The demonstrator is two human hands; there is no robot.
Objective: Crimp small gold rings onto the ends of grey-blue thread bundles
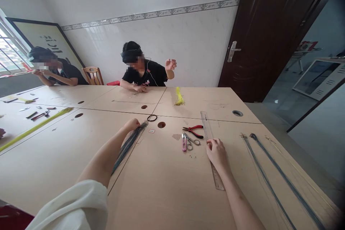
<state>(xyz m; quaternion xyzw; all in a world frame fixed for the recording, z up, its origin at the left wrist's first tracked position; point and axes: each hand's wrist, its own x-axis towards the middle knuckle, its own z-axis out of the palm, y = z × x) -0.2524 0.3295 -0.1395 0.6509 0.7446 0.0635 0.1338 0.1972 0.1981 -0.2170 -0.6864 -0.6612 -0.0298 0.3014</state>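
Our R hand [216, 151] is on 1 clear ruler [217, 178], print illegible. L of ruler: 1 snips [184, 145], 1 scissors [190, 139], 1 pliers [198, 127], 1 label [152, 131] (unreadable); farther L, our L hand [132, 124] touches 1 thread bundle [126, 147]. Fingers bent, close tog.; can't tell if pinching.

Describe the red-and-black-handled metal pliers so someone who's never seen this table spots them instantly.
On the pale wood-toned table, find the clear plastic ruler under the person's right hand. Left of its upper half lie the red-and-black-handled metal pliers, just beyond the silver scissors and pink thread snips. Unlike those, their long handles are red and black, without finger loops.
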